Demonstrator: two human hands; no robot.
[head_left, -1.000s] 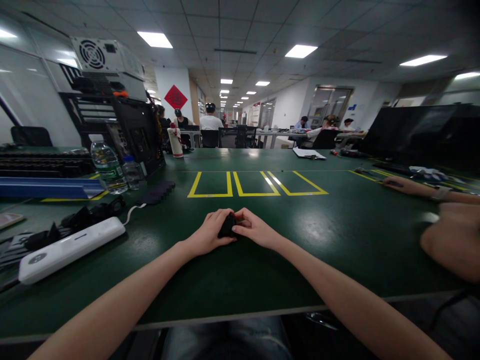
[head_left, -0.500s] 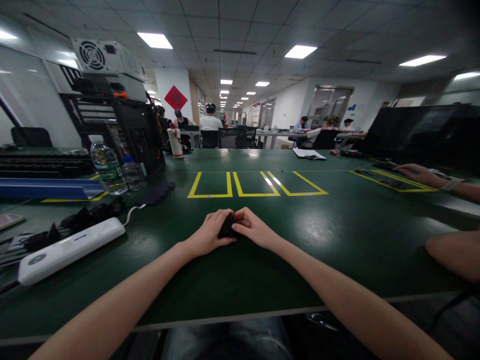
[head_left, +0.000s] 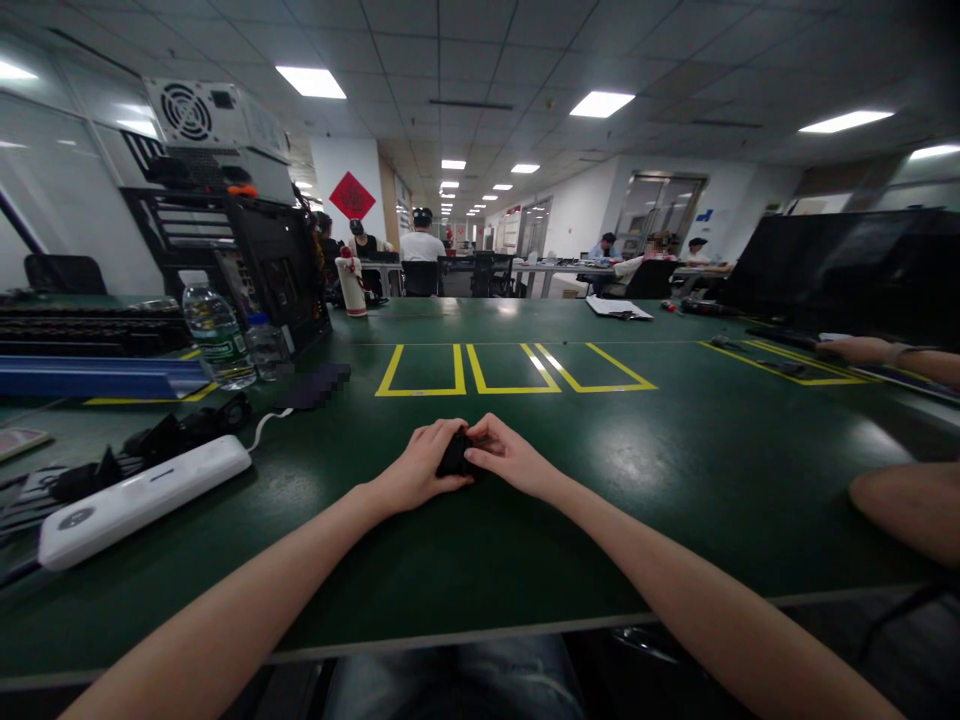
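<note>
A small black object (head_left: 453,456) rests between my two hands on the green table (head_left: 480,560), near its front part; its kind I cannot make out. My left hand (head_left: 417,464) is wrapped round it from the left, thumb low and fingers over the far side. From the right, my right hand (head_left: 508,456) closes on the same object, with thumb and fingertips pinching its near right end. Fingers cover much of the object. Just beyond my hands, yellow tape outlines (head_left: 420,392) mark the tabletop.
At left lie a white power strip (head_left: 146,500), a dark phone-like slab (head_left: 316,386), a water bottle (head_left: 216,330) and an open computer case (head_left: 277,280). A co-worker's hand (head_left: 855,349) and elbow (head_left: 907,505) are at right. A clipboard (head_left: 618,308) lies far back.
My hands and the black object stay practically still. At the right, the co-worker's hand has shifted to the right and a little lower.
</note>
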